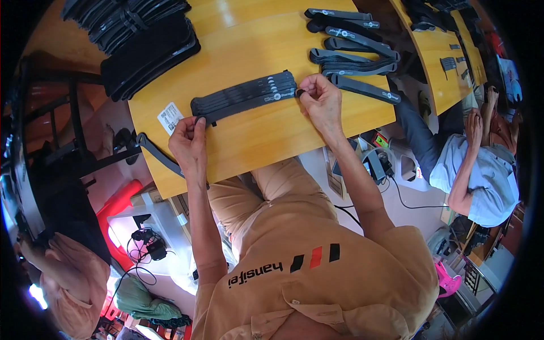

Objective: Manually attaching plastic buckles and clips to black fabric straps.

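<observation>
Head view shows us at a honey-coloured, smooth wooden tabletop, and we take as our landmark the bundle of flat black fabric straps lying across its middle, stacked side by side with small pale labels near one end.

Our left hand pinches the bundle's left end, thumb and fingers closed on the strap edges. Our right hand is at the bundle's right end, its fingertips closed on the strap tips there. Both grips look light, at the very ends only.

We judge the main risk to be the stack fanning apart. The straps look thin, limp and slick, so with nothing binding the middle, one could slip sideways or sag when the ends are lifted or pushed together. An uneven pull might also skew the labelled ends out of line. The left end lies near the table edge, so a strap that escapes could slide off towards the floor.

Just left of the bundle lies a small white paper tag, flat and rectangular. Up and left of it sits a thick pile of black folded fabric pieces, soft and matte. Up and right of it lie loose black straps, long, narrow and round-ended, some crossing one another. Far right of it, another person in a pale blue shirt bends over a second wooden table.
</observation>
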A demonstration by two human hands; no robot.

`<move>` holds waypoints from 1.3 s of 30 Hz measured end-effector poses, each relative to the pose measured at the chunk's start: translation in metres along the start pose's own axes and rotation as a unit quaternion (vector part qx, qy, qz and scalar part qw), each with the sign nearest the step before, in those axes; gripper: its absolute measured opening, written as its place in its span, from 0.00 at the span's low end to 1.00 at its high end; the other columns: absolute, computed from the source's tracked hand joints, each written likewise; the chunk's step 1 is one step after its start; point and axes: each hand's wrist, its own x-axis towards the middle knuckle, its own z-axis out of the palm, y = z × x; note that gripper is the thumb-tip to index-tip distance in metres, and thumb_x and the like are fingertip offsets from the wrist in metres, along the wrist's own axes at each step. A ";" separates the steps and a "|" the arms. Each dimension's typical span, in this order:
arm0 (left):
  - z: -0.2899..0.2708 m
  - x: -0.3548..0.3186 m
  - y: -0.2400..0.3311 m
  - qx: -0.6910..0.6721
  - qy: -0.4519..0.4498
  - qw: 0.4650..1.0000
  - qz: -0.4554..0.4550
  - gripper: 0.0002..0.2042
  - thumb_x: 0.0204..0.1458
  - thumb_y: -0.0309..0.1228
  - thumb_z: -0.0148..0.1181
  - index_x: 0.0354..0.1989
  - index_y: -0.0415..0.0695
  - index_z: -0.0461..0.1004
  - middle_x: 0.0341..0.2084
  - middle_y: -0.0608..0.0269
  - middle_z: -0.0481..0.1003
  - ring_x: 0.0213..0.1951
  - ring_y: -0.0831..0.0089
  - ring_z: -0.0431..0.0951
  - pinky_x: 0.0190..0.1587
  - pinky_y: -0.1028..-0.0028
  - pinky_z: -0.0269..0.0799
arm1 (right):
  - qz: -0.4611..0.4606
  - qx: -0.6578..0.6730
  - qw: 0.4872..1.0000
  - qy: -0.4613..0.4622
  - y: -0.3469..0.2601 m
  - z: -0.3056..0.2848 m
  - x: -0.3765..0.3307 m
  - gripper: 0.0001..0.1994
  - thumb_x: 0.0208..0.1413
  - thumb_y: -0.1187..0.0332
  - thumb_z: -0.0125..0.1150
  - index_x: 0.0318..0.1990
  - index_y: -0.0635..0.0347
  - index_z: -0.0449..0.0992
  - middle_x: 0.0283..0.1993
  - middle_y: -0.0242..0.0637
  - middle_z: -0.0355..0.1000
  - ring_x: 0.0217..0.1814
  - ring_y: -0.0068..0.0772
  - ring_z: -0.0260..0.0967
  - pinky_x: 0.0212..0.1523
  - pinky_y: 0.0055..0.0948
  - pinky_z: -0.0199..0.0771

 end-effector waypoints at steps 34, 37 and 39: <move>0.002 0.002 -0.002 0.028 0.012 1.000 0.002 0.07 0.47 0.27 0.60 0.29 0.34 0.74 0.17 0.68 0.70 0.20 0.84 0.65 0.24 0.83 0.62 | -0.020 -0.039 0.999 -0.008 0.003 0.000 -0.001 0.05 0.46 0.82 0.55 0.29 0.62 0.70 0.23 0.24 0.66 0.21 0.10 0.61 0.15 0.12 0.61; 0.003 0.002 -0.003 0.015 0.013 1.000 0.005 0.07 0.47 0.26 0.60 0.29 0.34 0.74 0.17 0.69 0.70 0.20 0.84 0.65 0.24 0.83 0.62 | -0.010 -0.024 1.000 0.011 0.003 0.001 0.000 0.04 0.39 0.81 0.57 0.26 0.64 0.71 0.18 0.27 0.68 0.19 0.14 0.62 0.22 0.16 0.63; 0.004 0.001 0.000 0.022 0.019 1.000 0.009 0.07 0.47 0.26 0.60 0.29 0.34 0.73 0.17 0.69 0.70 0.20 0.85 0.65 0.24 0.84 0.62 | -0.012 -0.013 1.000 0.013 0.004 0.001 0.000 0.04 0.39 0.81 0.57 0.25 0.64 0.71 0.18 0.27 0.68 0.19 0.14 0.62 0.22 0.16 0.63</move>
